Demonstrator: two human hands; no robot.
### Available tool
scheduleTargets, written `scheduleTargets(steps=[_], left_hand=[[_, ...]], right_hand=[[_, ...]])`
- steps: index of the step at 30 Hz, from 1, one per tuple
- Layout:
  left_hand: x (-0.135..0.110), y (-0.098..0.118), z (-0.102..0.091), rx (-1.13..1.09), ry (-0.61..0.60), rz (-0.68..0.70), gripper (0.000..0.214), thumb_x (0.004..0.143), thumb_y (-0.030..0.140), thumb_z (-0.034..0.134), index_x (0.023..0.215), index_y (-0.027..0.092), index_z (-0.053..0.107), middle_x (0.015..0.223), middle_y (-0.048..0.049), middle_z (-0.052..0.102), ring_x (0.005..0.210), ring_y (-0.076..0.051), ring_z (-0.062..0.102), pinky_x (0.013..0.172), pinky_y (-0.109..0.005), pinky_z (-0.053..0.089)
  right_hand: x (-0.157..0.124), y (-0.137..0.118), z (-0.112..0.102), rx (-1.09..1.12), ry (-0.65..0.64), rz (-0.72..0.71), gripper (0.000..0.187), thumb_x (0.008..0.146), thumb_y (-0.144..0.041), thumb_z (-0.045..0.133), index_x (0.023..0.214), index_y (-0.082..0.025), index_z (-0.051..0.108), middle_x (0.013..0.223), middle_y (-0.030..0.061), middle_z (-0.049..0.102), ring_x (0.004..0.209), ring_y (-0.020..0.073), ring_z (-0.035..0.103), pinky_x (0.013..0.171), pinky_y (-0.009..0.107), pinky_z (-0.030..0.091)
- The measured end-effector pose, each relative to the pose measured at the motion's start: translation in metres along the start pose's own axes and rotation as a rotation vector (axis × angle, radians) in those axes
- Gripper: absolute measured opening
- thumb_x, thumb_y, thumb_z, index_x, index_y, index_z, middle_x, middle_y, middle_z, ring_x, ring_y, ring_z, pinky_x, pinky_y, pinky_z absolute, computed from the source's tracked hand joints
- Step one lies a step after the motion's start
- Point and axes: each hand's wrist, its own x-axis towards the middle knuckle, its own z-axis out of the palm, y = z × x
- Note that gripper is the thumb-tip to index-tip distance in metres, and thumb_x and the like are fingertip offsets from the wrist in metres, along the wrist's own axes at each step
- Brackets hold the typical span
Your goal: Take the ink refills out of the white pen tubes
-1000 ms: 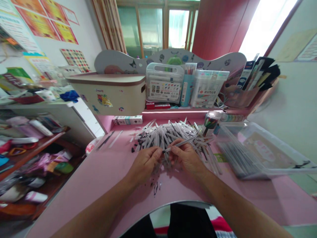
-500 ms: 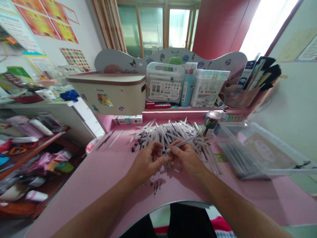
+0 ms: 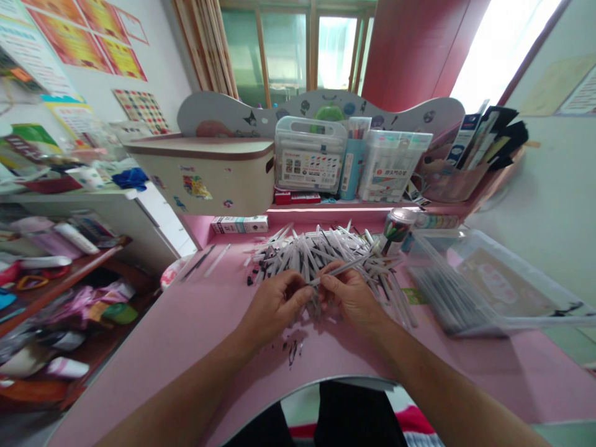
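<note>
A slim whitish pen (image 3: 345,267) slants up to the right out of my right hand (image 3: 354,299), whose thumb and fingers are closed on it. At the pen's near end, my left hand (image 3: 274,304) is closed with thumb and fingertips pinching; the fingers hide exactly what lies between them. Just beyond both hands spreads a heap of white and clear pens with dark ends (image 3: 316,248). Small black bits (image 3: 292,352) lie on the pink desk (image 3: 200,335) below my left hand.
To the right stands a clear plastic box (image 3: 507,320) with many pens inside. A can of pens (image 3: 398,230) stands behind the heap. Two pens, one dark (image 3: 198,263) and one white (image 3: 216,261), lie at the left. A lidded beige bin (image 3: 209,180) sits on the shelf.
My left fingers have closed in on the pen's near end, covering the dark tip that showed before. My right hand and the pen have barely moved.
</note>
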Motion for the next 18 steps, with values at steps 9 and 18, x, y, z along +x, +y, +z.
scheduleTargets(steps=[9, 18], left_hand=[[-0.0003, -0.0013, 0.0020, -0.018, 0.116, 0.000, 0.019, 0.075, 0.023, 0.070, 0.089, 0.020, 0.058, 0.073, 0.0027, 0.057, 0.063, -0.013, 0.053, 0.058, -0.024, 0.041], [0.0002, 0.0036, -0.0021, 0.143, 0.036, 0.103, 0.019, 0.090, 0.025, 0.054, 0.073, 0.019, 0.061, 0.070, -0.0002, 0.059, 0.067, -0.015, 0.055, 0.064, -0.027, 0.040]], right_hand=[[-0.0009, -0.0030, 0.0029, 0.011, 0.015, 0.023, 0.030, 0.072, -0.038, 0.080, 0.081, -0.019, 0.059, 0.054, -0.0028, 0.064, 0.042, 0.0104, 0.057, 0.039, 0.018, 0.044], [-0.0008, -0.0013, 0.0016, 0.002, 0.009, 0.018, 0.029, 0.073, -0.038, 0.079, 0.082, -0.019, 0.059, 0.056, -0.0027, 0.064, 0.043, 0.0106, 0.058, 0.040, 0.018, 0.045]])
